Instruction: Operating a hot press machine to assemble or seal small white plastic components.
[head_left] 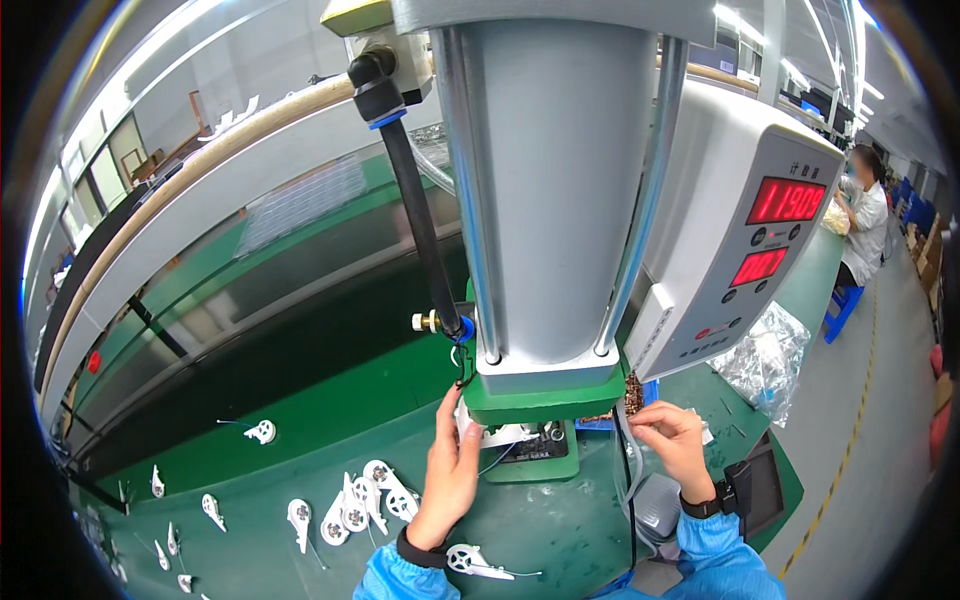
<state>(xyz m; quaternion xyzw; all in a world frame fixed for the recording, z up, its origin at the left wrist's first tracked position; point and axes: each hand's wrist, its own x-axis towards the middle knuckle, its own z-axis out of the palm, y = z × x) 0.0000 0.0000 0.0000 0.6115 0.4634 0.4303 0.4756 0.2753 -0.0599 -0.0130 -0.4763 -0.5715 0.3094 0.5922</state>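
Note:
My left hand [452,478] is at the left side of a pneumatic press [550,200], thumb and fingers closed on a white plastic part [508,435] with a thin wire. That part sits under the green press head [545,396], over a dark metal fixture [540,448]; the press head hides some of it. My right hand [676,448] is to the right of the press, its thumb and forefinger pinched together. Whatever they hold is too small to make out. Close to those fingertips is a blue tray [651,392] of small copper-coloured pieces, partly behind the press.
Several similar white parts [353,508] with wires lie on the green table [250,560] to the left. A counter box [740,230] with red digits stands right of the press. Beyond it lie a clear plastic bag [768,355] and a seated person [862,215]. A black hose [415,210] hangs left.

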